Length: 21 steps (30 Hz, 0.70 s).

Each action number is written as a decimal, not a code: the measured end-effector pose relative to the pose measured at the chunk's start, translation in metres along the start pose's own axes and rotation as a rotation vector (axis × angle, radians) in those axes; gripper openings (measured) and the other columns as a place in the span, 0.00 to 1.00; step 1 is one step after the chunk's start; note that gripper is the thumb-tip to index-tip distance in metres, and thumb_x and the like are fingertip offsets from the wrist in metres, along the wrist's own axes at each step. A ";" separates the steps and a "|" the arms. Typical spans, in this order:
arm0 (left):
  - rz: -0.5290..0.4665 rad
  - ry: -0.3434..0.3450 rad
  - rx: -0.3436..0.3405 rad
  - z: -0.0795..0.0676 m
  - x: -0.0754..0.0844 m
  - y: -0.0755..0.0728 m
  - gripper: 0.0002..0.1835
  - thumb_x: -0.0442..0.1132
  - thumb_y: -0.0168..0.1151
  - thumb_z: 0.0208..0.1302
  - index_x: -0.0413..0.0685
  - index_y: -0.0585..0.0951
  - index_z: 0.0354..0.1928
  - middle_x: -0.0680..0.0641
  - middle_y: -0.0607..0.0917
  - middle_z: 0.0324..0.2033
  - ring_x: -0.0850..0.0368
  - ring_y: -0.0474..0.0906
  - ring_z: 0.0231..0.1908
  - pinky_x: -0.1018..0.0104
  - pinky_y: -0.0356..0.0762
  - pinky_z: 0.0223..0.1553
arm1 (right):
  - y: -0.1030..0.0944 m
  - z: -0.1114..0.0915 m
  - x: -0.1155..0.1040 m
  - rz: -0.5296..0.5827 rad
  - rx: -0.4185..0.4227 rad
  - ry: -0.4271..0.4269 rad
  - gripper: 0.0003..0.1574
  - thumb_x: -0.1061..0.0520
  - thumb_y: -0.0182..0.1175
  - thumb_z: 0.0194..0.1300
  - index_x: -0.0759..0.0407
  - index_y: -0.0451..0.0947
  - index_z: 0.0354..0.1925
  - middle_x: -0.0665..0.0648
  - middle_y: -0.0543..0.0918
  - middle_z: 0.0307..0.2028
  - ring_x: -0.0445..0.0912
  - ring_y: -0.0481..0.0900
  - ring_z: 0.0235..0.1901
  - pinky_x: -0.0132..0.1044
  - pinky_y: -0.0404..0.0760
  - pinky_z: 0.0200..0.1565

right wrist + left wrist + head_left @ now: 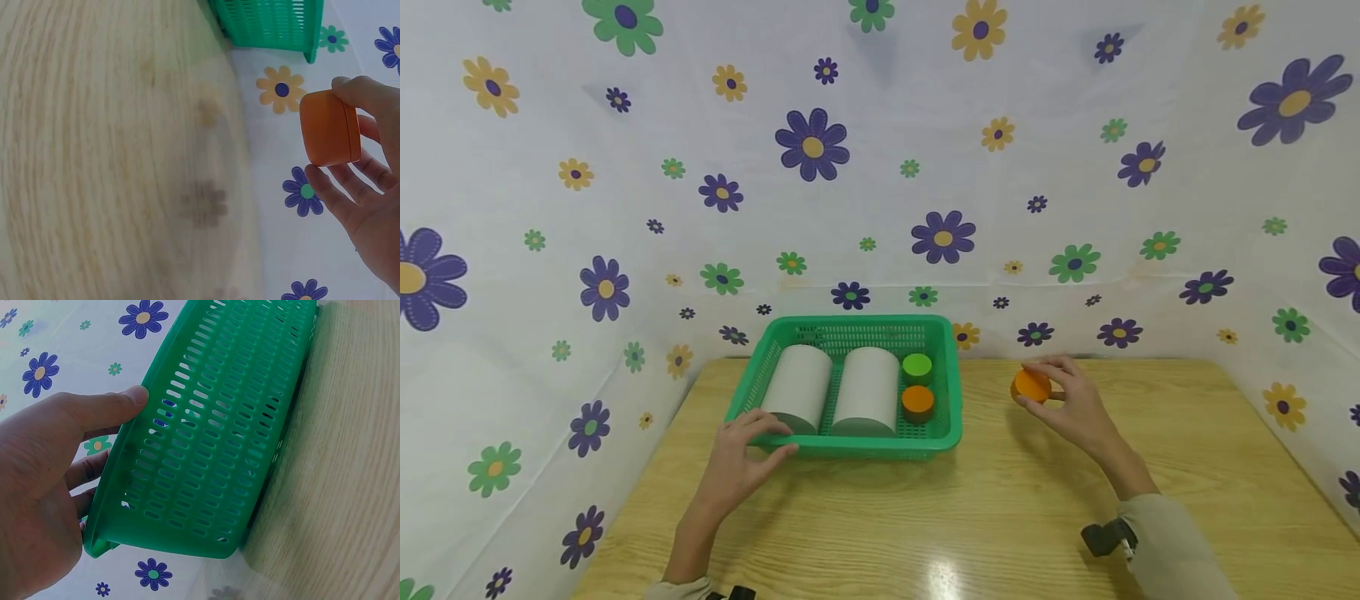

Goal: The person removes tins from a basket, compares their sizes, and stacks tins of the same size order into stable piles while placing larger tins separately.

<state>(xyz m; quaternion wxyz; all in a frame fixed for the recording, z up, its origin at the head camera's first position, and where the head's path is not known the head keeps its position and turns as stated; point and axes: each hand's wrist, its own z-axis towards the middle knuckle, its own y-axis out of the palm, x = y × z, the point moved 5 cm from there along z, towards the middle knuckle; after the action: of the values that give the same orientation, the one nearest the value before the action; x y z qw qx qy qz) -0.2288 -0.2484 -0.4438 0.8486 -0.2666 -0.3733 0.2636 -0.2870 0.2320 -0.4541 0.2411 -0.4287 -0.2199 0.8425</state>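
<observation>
Toward ten o'clock on the table (1000, 508), as the head view has it, sits a green basket (880, 445); at its eight o'clock the left hand (733, 465) grips the rim, thumb on the outer side and fingers over the edge; well off at the basket's three o'clock the right hand (1075, 410) is partly curled, thumb and fingers parted only by the width of an orange piece (1028, 386), which they pinch by its side; this piece is apart from the basket and looks lifted off the table; inside the basket one white cylinder (799, 385) lies toward nine o'clock and another white cylinder (868, 385) near the middle, side by side; a green piece (917, 367) sits at about two o'clock and a second orange piece (917, 402) at about four, one just beyond the other; the step in hand looks like a carry of the orange piece while the left hand steadies the basket, though this moment alone does not settle whether the piece is bound inward or outward; if inward, the next move would call for a path toward nine o'clock, enough height to pass the rim, and a careful release beside the two small pieces; if outward, a level lowering onto the table and an easy parting of the fingers
</observation>
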 end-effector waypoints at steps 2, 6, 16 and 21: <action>0.002 0.001 0.000 0.000 0.000 0.000 0.14 0.36 0.82 0.51 0.57 0.87 0.37 0.58 0.85 0.39 0.55 0.79 0.45 0.51 0.61 0.46 | 0.003 0.001 0.003 0.000 -0.005 0.012 0.30 0.66 0.77 0.56 0.69 0.81 0.57 0.67 0.76 0.52 0.63 0.79 0.48 0.52 0.85 0.37; 0.002 0.004 0.002 0.000 -0.001 0.000 0.14 0.35 0.82 0.50 0.56 0.87 0.37 0.58 0.85 0.38 0.55 0.79 0.44 0.51 0.60 0.46 | 0.010 0.002 0.009 -0.003 -0.016 0.031 0.30 0.64 0.77 0.57 0.70 0.81 0.57 0.68 0.76 0.52 0.64 0.79 0.49 0.53 0.85 0.38; -0.011 0.001 -0.003 0.001 -0.001 0.000 0.14 0.36 0.82 0.51 0.57 0.87 0.37 0.58 0.85 0.39 0.56 0.79 0.44 0.50 0.61 0.47 | 0.024 0.004 0.025 -0.037 -0.057 0.107 0.28 0.65 0.75 0.59 0.72 0.81 0.57 0.69 0.76 0.53 0.64 0.79 0.50 0.52 0.85 0.41; -0.006 -0.003 -0.006 0.000 -0.003 0.000 0.13 0.36 0.81 0.52 0.58 0.87 0.37 0.58 0.85 0.39 0.56 0.79 0.44 0.50 0.61 0.47 | 0.029 0.002 0.031 -0.056 -0.096 0.177 0.28 0.65 0.74 0.61 0.73 0.80 0.58 0.70 0.75 0.54 0.65 0.78 0.52 0.54 0.84 0.45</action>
<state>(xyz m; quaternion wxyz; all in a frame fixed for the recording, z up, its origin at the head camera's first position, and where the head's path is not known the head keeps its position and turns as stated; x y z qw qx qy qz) -0.2311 -0.2503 -0.4455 0.8481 -0.2675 -0.3760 0.2603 -0.3112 0.2274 -0.4884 0.2622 -0.5064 -0.2495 0.7827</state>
